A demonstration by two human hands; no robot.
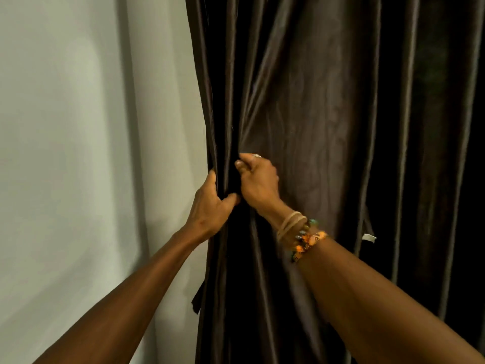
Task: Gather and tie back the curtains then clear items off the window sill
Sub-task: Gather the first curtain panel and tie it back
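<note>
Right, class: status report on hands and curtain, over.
Both busy: left grip holds the curtain edge, right grip pinches a fold beside it. Curtain partly gathered, not yet tied. No window sill in view; nothing blocking the hands.

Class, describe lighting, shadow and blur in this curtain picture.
Head view: dim, warm light; the curtain fades to near black at right; a soft shadow band runs down the wall; the bracelets are motion-blurred; left hand and right hand look sharper.

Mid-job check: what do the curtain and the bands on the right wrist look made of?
Dark brown curtain: fabric, likely satin or velvet-like, since its soft folds carry glossy highlights. The wrist bands: seemingly beads plus pale cord and orange woven thread; blur leaves it uncertain.
</note>
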